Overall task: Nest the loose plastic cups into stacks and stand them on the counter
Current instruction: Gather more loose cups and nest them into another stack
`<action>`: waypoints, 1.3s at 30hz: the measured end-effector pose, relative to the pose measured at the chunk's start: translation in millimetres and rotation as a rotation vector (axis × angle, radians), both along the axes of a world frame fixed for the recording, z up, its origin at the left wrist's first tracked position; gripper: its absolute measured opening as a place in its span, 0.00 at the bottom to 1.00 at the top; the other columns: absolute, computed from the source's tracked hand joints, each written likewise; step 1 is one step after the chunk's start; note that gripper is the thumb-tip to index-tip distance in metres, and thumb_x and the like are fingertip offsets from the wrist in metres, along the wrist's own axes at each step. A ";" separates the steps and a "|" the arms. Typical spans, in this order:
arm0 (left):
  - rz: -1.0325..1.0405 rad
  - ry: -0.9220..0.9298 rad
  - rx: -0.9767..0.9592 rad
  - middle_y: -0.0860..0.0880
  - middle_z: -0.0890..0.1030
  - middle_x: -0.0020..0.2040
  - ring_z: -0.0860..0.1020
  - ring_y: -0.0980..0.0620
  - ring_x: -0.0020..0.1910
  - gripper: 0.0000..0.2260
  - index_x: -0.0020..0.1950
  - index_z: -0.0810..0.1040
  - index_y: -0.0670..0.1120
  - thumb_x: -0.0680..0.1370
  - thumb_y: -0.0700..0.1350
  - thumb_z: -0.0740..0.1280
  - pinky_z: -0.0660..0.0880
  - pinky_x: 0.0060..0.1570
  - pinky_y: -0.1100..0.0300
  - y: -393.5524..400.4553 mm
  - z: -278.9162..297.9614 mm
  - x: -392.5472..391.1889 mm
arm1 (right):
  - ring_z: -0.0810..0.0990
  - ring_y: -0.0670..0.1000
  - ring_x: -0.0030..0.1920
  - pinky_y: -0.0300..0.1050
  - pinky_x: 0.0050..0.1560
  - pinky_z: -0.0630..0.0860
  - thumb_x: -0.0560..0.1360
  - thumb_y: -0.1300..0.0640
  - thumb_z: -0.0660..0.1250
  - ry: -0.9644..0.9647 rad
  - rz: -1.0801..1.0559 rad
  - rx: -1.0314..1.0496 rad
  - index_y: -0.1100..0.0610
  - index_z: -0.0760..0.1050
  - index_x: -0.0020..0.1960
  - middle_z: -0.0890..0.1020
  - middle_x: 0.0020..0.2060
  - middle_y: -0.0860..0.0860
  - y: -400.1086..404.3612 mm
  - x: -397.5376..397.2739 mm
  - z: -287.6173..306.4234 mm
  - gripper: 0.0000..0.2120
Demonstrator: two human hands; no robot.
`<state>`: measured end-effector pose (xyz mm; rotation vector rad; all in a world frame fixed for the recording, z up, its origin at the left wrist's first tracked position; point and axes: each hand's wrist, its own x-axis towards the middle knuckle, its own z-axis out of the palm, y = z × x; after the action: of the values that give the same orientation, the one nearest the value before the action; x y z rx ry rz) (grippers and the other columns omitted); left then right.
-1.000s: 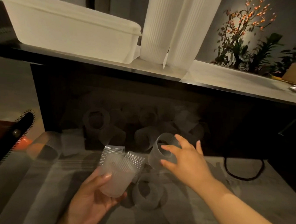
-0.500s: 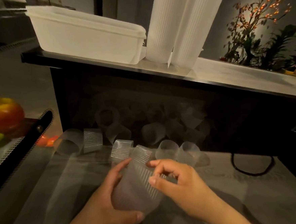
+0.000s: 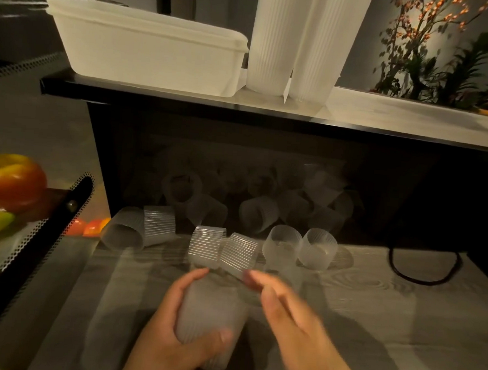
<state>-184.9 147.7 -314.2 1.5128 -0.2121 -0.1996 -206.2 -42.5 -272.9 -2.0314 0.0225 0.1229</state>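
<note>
My left hand (image 3: 168, 338) grips a short stack of ribbed translucent cups (image 3: 210, 321) low in the middle of the view, thumb across its base. My right hand (image 3: 291, 312) is blurred just right of the stack, fingers straight, holding nothing. Several loose cups lie on their sides on the grey counter (image 3: 371, 323): a pair at the left (image 3: 141, 229), two ribbed ones (image 3: 224, 250) just beyond my hands, and two with mouths facing me (image 3: 302, 245). Their reflections show in the dark panel behind. Two tall cup stacks (image 3: 293, 38) stand on the upper shelf.
A white plastic tub (image 3: 148, 45) sits on the upper shelf (image 3: 386, 114) left of the tall stacks. A perforated tray with fruit (image 3: 9, 183) is at the left edge. A black cable loop (image 3: 424, 267) lies at the right. Plants stand at the back right.
My right hand picked a loose cup from beyond the ribbed pair, brought it onto the stack in my left hand, then drew away to the right with straight fingers.
</note>
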 end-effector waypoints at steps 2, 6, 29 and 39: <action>0.069 0.007 0.073 0.59 0.82 0.53 0.83 0.55 0.48 0.45 0.58 0.75 0.66 0.42 0.63 0.83 0.80 0.46 0.59 5.0 -9.6 1.2 | 0.70 0.37 0.65 0.28 0.55 0.69 0.73 0.34 0.61 -0.118 -0.269 -0.249 0.28 0.70 0.57 0.73 0.62 0.34 -13.2 5.6 -11.6 0.13; 0.108 0.025 0.210 0.63 0.82 0.51 0.83 0.56 0.47 0.43 0.53 0.70 0.72 0.40 0.66 0.81 0.80 0.50 0.54 7.3 -15.7 5.8 | 0.53 0.53 0.77 0.54 0.74 0.61 0.69 0.27 0.61 -0.053 -0.248 -0.772 0.32 0.55 0.74 0.51 0.77 0.45 -28.6 23.4 -42.9 0.36; -0.131 0.043 0.421 0.67 0.71 0.63 0.71 0.63 0.63 0.55 0.59 0.44 0.85 0.50 0.60 0.82 0.68 0.64 0.63 -25.4 5.0 17.1 | 0.83 0.53 0.51 0.50 0.49 0.79 0.53 0.45 0.83 -0.096 -0.158 0.619 0.45 0.76 0.51 0.83 0.51 0.54 -19.4 30.8 9.0 0.30; -0.129 0.080 0.219 0.70 0.69 0.62 0.73 0.68 0.58 0.59 0.68 0.51 0.77 0.47 0.58 0.84 0.74 0.56 0.64 -18.7 10.4 16.6 | 0.80 0.36 0.44 0.32 0.44 0.76 0.65 0.46 0.72 -0.160 -0.172 0.427 0.45 0.77 0.49 0.83 0.41 0.37 10.3 22.4 1.7 0.13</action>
<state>-168.3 129.0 -303.7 1.7063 -0.2297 -0.3964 -183.9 -32.2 -271.2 -1.5995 0.0645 -0.1345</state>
